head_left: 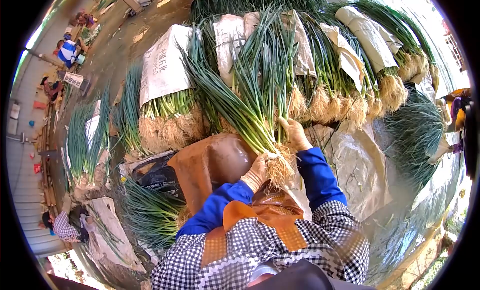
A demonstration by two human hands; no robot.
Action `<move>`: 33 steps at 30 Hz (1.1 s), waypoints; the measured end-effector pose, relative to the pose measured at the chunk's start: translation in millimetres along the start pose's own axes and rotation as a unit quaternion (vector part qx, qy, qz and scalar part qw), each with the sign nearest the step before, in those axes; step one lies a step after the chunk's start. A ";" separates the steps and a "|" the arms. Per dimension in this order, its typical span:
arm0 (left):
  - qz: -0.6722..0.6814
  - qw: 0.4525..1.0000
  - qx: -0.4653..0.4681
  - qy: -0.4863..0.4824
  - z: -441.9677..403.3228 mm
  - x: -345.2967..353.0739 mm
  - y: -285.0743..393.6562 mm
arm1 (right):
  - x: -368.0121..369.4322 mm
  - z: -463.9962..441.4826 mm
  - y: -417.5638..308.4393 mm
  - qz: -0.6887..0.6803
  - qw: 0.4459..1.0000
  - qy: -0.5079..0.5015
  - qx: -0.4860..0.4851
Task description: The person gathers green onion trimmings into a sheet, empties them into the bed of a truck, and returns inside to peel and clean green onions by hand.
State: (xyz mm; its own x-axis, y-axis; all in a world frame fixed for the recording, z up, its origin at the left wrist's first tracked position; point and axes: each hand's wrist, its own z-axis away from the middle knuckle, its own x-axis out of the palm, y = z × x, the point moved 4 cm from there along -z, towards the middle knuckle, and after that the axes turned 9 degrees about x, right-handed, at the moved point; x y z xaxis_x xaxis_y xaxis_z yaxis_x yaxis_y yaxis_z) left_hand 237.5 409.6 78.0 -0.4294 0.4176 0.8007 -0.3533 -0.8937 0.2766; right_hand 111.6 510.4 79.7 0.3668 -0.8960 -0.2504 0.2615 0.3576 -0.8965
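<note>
A bunch of green onions (pixel 250 117) lies slanting over my lap, its leaves pointing away and its pale roots (pixel 281 171) toward me. My left hand (pixel 257 173) is closed round the white stalk bases just above the roots. Higher on the right side of the bunch, my right hand (pixel 295 134) pinches stalks between thumb and fingers; the palm side is hidden. Beneath the bunch, a brown apron (pixel 200 157) covers my knees.
Green onion piles partly covered by a printed white sack (pixel 162 65) and a pale sack (pixel 367 37) stand ahead. Another heap (pixel 412 132) lies right, and a smaller one (pixel 150 212) lies left. Plastic sheeting (pixel 360 165) covers ground at right. A co-worker (pixel 67 227) sits far left.
</note>
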 end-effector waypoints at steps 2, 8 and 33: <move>0.014 0.999 0.029 0.024 -7.3 -7.7 -0.3 | -2.3 3.2 -15.4 0.425 0.888 0.168 -0.045; 0.001 0.996 0.073 0.050 -11.9 -14.3 0.2 | -3.9 75.7 2.6 0.320 0.890 0.195 -0.258; -0.004 0.992 0.102 0.070 -11.8 -6.4 4.2 | -86.2 67.0 -1.7 0.358 0.916 0.181 0.019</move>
State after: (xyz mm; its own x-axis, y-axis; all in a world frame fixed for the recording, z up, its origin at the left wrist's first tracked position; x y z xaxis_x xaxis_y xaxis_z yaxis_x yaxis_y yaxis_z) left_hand 228.9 405.1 67.8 -0.5442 0.4312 0.7197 -0.1880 -0.8987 0.3963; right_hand 139.4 604.6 127.4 0.1387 -0.4555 -0.8794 0.1024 0.8898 -0.4447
